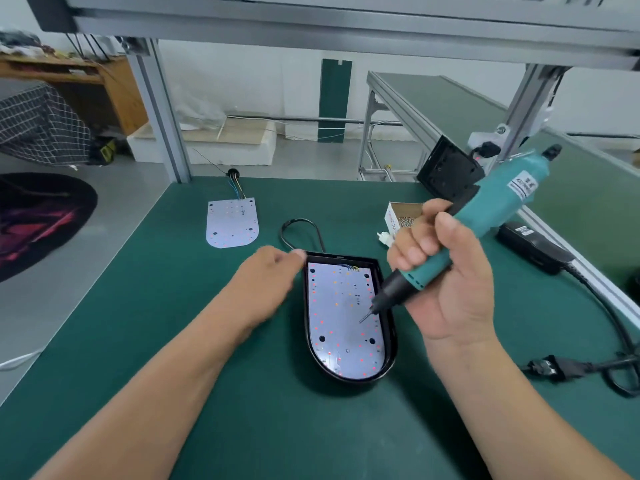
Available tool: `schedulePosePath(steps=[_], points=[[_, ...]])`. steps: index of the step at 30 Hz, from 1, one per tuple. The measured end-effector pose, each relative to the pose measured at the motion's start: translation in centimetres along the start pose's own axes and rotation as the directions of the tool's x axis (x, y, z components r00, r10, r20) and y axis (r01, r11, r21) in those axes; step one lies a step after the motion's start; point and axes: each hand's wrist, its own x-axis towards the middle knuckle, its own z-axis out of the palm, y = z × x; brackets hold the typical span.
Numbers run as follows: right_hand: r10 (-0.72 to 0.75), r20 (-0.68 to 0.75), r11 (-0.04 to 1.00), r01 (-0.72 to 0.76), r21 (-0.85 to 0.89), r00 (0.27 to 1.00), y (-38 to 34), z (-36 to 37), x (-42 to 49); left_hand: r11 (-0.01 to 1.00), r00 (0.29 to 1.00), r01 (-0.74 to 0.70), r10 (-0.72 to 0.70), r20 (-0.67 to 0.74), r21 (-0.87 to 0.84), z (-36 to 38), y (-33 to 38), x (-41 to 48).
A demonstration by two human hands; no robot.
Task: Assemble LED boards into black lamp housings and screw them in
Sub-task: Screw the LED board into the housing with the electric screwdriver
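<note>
Head view: screw-driving step. Right hand (446,271) wrapped round teal electric screwdriver (502,199), bit tip over white LED board (343,317) seated in black lamp housing (349,382) on green tabletop (311,438). Next, probably: setting bit squarely into a screw hole. Left hand (266,275) at housing's far corner, blurred, grip unclear. Screw on bit indiscernible.

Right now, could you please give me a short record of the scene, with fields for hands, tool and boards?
left hand: at far left corner of black housing, blurred
right hand: grips the teal screwdriver
bit: tip over the LED board, which lies inside the housing
spare board: on the green mat, beyond the housing
screw box: open, behind right hand
</note>
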Motion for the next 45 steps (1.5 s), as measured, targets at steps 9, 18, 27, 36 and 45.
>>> schedulePosePath(steps=[9,18,27,36,45], points=[[-0.049,-0.196,0.990,0.073,0.119,0.979,-0.9,-1.5,1.2,0.510,0.980,0.198,-0.094,0.174,-0.837,-2.2,0.6,0.3],[-0.053,-0.235,0.985,0.090,0.148,0.970,-1.1,-1.3,1.3,0.589,0.970,0.082,0.138,0.200,-0.804,-0.8,1.7,-1.6],[-0.097,-0.222,0.964,0.147,0.222,0.970,-2.0,-0.4,1.5,0.724,0.923,0.028,0.247,0.296,-0.690,0.5,2.2,-3.3],[-0.130,-0.197,0.943,0.183,0.278,0.972,-2.5,1.1,1.3,0.817,0.930,-0.062,0.256,0.264,-0.574,2.1,2.1,-4.0],[-0.138,-0.155,0.955,0.173,0.243,0.978,-2.0,1.7,1.0,0.845,0.928,-0.108,0.275,0.252,-0.524,2.5,1.9,-4.1]])
